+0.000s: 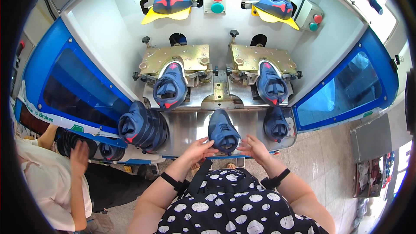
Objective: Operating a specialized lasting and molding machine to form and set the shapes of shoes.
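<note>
A dark blue shoe upper point(223, 131) lies on the metal ledge straight in front of me, its heel end toward me. My left hand point(200, 150) is at its left side, fingers stretched out with the tips at or just by the heel. On the other side my right hand point(255, 148) is held with fingers apart, a small gap from the heel. Neither hand is closed round the upper. Beyond, two more blue uppers, the left one point(170, 87) and the right one point(272, 83), sit toe-first in the brass-coloured clamp plates of the machine.
Stacked uppers point(143, 126) stand at the ledge's left end, and another upper point(276, 125) at its right. Higher up, two uppers rest over yellow pads point(167, 14). Red and green buttons point(217, 7) sit between them. Blue-framed doors flank the machine. A co-worker point(52, 182) is at left.
</note>
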Motion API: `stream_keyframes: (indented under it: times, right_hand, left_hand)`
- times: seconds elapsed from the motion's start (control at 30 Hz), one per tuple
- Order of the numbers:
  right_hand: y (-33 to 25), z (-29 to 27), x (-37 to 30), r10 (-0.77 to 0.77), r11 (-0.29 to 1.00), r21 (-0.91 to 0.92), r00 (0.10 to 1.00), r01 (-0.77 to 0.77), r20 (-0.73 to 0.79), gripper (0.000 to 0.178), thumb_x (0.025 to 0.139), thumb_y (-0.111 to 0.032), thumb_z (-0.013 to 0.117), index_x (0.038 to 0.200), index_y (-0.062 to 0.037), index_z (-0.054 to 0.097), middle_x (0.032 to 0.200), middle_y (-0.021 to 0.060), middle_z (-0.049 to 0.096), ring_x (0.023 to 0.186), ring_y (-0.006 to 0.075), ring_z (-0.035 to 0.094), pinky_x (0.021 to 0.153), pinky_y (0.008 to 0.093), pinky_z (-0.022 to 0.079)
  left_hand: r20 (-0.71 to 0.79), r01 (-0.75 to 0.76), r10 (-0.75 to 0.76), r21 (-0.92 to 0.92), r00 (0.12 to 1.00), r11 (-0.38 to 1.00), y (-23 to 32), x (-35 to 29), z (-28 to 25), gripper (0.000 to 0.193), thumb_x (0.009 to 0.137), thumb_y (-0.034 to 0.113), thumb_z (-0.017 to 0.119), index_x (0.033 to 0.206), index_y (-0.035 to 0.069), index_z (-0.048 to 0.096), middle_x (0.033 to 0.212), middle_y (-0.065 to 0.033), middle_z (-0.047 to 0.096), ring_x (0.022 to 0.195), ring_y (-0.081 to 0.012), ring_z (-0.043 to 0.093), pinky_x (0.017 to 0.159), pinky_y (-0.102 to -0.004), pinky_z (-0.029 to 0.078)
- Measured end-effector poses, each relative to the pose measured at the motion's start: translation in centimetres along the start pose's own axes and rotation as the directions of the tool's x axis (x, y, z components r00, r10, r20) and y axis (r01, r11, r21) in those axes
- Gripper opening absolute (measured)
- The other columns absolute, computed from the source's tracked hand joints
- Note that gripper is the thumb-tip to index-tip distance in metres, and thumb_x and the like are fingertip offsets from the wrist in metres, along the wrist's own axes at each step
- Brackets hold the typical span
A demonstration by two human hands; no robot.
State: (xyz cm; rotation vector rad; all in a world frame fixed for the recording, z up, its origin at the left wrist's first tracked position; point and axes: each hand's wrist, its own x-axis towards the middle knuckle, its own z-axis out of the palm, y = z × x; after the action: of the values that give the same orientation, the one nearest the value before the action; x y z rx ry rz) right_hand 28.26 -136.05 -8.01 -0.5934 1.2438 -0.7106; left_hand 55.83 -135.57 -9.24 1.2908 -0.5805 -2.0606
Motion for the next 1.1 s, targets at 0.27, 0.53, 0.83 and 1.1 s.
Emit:
stream_keyframes:
  times: [0.27, 0.53, 0.83, 1.1]
  right_hand:
    - [-0.6, 1.5, 0.4, -0.330, 0.909, -0.286, 0.943, 0.304, -0.043, 0.026, 0.097, -0.019, 0.057, 0.117, -0.0023, 0.055, 0.104, 0.0071, 0.063, 0.083, 0.0115, 0.063, 0.068, 0.0232, 0.048]
    - [-2.4, 6.0, -0.2, -0.247, 0.745, -0.453, 0.833, 0.490, 0.495, 0.025, 0.097, -0.019, 0.060, 0.084, 0.0020, 0.065, 0.075, 0.0035, 0.066, 0.072, 0.0091, 0.062, 0.068, 0.0245, 0.051]
    - [5.1, 10.2, 5.0, 0.406, 0.408, -0.793, 0.688, 0.453, 0.602, 0.057, 0.102, -0.048, 0.038, 0.127, -0.0009, 0.057, 0.120, 0.0165, 0.065, 0.111, 0.0245, 0.060, 0.096, 0.0331, 0.046]
    - [7.3, 9.8, 5.1, 0.390, 0.305, -0.845, 0.751, 0.440, 0.532, 0.048, 0.100, -0.043, 0.045, 0.127, -0.0066, 0.058, 0.120, 0.0174, 0.064, 0.110, 0.0306, 0.061, 0.094, 0.0355, 0.045]
  left_hand:
    - [-0.111, -0.140, 0.135, -0.039, 0.985, 0.989, 0.2, -1.0, -1.3, 0.068, 0.094, 0.022, 0.064, 0.146, -0.001, 0.028, 0.133, -0.0147, 0.051, 0.117, -0.0254, 0.057, 0.092, -0.0363, 0.052]
    - [-0.510, -0.674, 0.463, -0.384, 0.725, 0.631, 11.3, -5.3, -3.8, 0.056, 0.094, 0.051, 0.057, 0.129, 0.009, 0.048, 0.115, -0.0092, 0.059, 0.107, -0.0231, 0.059, 0.093, -0.0465, 0.048]
    - [-0.403, -0.552, 0.431, -0.259, 0.807, 0.792, 13.4, -5.0, -5.0, 0.035, 0.088, 0.046, 0.068, 0.109, 0.020, 0.059, 0.099, 0.0019, 0.065, 0.089, -0.0120, 0.061, 0.069, -0.0346, 0.046]
    - [-0.457, -0.582, 0.484, -0.093, 0.746, 0.808, 12.4, -3.6, -6.2, 0.048, 0.089, 0.048, 0.065, 0.119, 0.012, 0.056, 0.098, 0.0015, 0.065, 0.078, -0.0080, 0.061, 0.060, -0.0255, 0.049]
